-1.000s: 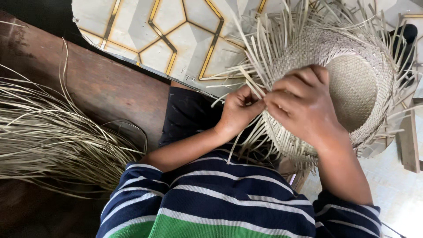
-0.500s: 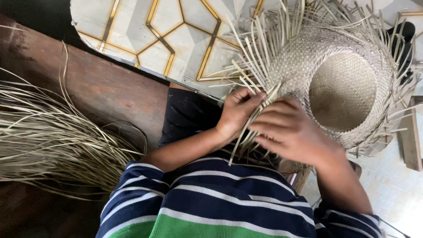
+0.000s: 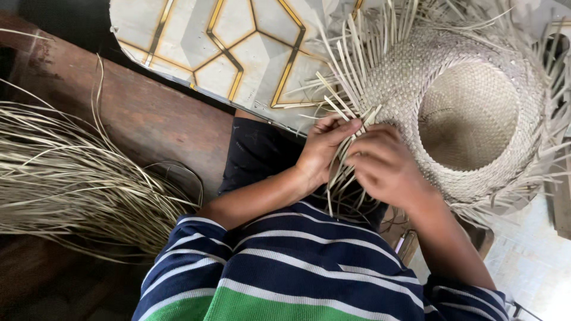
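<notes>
A half-woven straw hat (image 3: 470, 113) rests on my lap at the upper right, its hollow crown facing me and loose strips sticking out all around the brim. My left hand (image 3: 324, 148) pinches several of these strips (image 3: 351, 89) at the brim's left edge. Just to its right, my right hand (image 3: 386, 169) is closed on strips at the same spot, its back covering part of the weave. The two hands almost touch.
A big bundle of loose straw strands (image 3: 71, 178) lies on the brown wooden bench (image 3: 148, 113) at the left. Patterned floor tiles (image 3: 238, 47) with gold lines show above my knees. My striped shirt (image 3: 297, 273) fills the bottom.
The right hand has slid down and left off the hat's crown, uncovering it. Both hands now meet at the brim's left edge, and the hat has shifted slightly.
</notes>
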